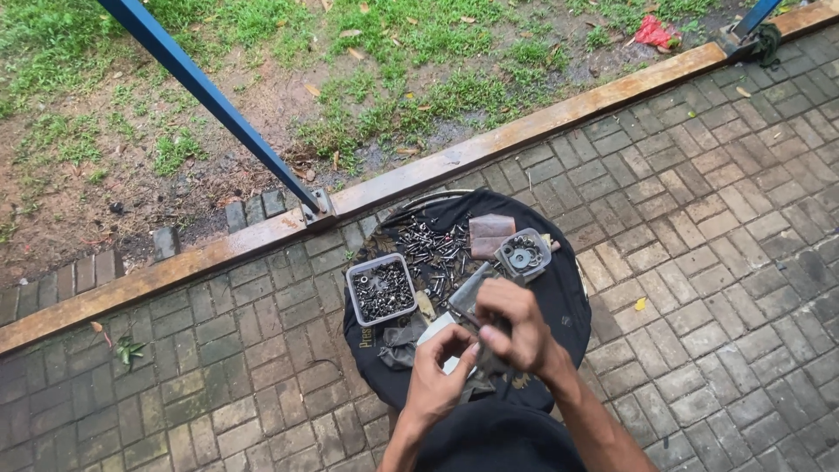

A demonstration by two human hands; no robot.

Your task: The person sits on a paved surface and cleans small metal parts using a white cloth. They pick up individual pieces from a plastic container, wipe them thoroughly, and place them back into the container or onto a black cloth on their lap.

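Observation:
Both my hands meet over a round black tray (pixel 572 306) that rests on paving bricks. My right hand (pixel 511 323) is closed around a small dark part, which is mostly hidden by the fingers. My left hand (pixel 440 374) pinches the same part from below. Under my hands lie a grey metal piece (pixel 470 293) and a white scrap (pixel 434 329). A heap of loose dark bolts (pixel 430 249) is spread across the far side of the tray.
A clear plastic tub (pixel 381 288) full of screws sits at the tray's left, and another tub (pixel 523 253) with metal parts at its back right. A blue steel post (pixel 205 92) stands bolted to a kerb (pixel 524 127). Grass lies beyond.

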